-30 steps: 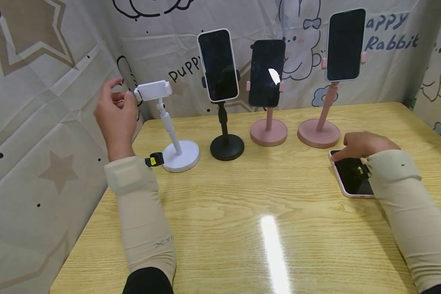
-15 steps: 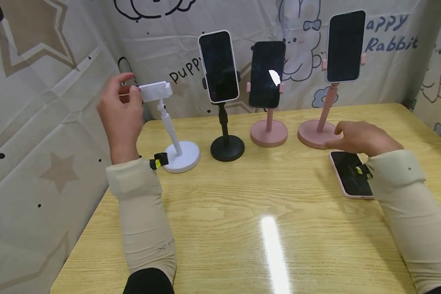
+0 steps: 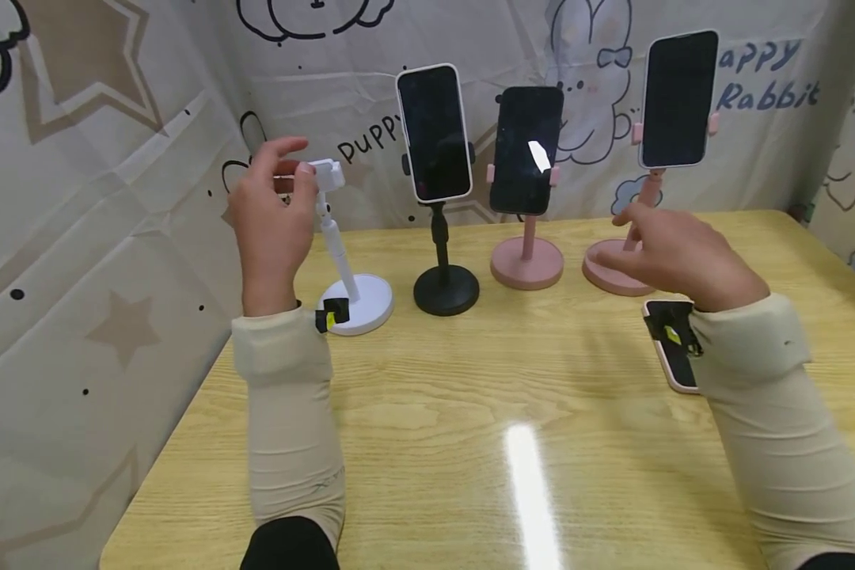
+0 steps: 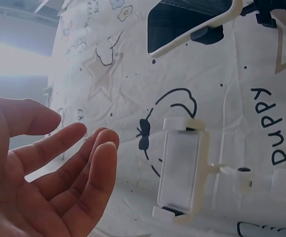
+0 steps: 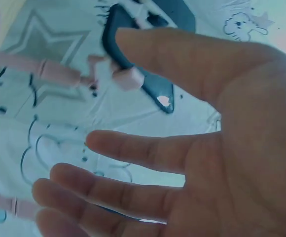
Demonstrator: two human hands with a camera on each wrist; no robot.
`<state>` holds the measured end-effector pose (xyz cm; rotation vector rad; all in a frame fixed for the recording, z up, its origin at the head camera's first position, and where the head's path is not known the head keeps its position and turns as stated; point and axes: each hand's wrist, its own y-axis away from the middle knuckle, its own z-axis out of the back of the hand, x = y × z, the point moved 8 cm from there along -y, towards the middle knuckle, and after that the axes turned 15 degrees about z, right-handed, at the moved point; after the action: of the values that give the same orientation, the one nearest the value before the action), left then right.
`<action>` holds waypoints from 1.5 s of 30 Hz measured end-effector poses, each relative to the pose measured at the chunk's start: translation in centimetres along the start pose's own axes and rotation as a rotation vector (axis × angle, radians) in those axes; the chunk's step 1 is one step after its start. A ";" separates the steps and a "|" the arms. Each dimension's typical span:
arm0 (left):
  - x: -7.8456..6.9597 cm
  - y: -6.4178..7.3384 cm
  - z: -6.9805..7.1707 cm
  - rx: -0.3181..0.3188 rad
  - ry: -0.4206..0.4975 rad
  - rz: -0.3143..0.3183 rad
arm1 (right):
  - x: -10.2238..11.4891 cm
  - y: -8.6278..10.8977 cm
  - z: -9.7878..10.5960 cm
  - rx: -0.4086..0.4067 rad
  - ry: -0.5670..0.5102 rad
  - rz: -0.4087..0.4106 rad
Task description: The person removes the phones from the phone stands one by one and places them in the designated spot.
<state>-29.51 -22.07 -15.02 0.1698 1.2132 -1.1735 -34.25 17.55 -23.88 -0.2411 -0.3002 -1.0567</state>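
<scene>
My left hand (image 3: 274,226) is raised beside a white phone stand (image 3: 366,305), overlapping its holder in the head view. In the left wrist view the holder (image 4: 180,170) holds no phone, and a gap separates it from my loosely bent fingers (image 4: 101,170). My right hand (image 3: 684,249) hovers in front of the right pink phone stand (image 3: 606,273), thumb and fingers spread with nothing between them, as the right wrist view confirms. Below that wrist a pink-edged phone (image 3: 680,372) lies face up on the table, partly hidden by the sleeve and wrist camera.
A black stand (image 3: 445,291) bears a white-framed phone (image 3: 436,131). Beside it a pink stand (image 3: 527,263) carries a dark phone (image 3: 520,150). The right pink stand holds another phone (image 3: 679,99). A printed cloth (image 3: 313,87) hangs behind the wooden table (image 3: 435,459).
My right hand has lifted off the lying phone and moved up and left, toward the right pink stand. My left hand has shifted right, now overlapping the white holder.
</scene>
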 end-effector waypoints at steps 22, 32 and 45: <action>-1.8 1.2 -3.4 0.121 0.051 -0.109 | 8.9 -3.0 1.4 -0.370 -0.255 0.172; -2.3 1.7 -5.9 0.140 0.050 -0.143 | 11.3 -5.4 0.9 -0.504 -0.395 0.333; -1.6 1.8 -8.2 0.237 0.099 -0.102 | 11.8 -7.4 -0.2 -0.570 -0.629 0.402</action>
<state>-33.18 -14.92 -17.99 0.3508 1.1770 -1.4120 -35.32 4.38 -19.54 -1.1112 -0.4833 -0.6217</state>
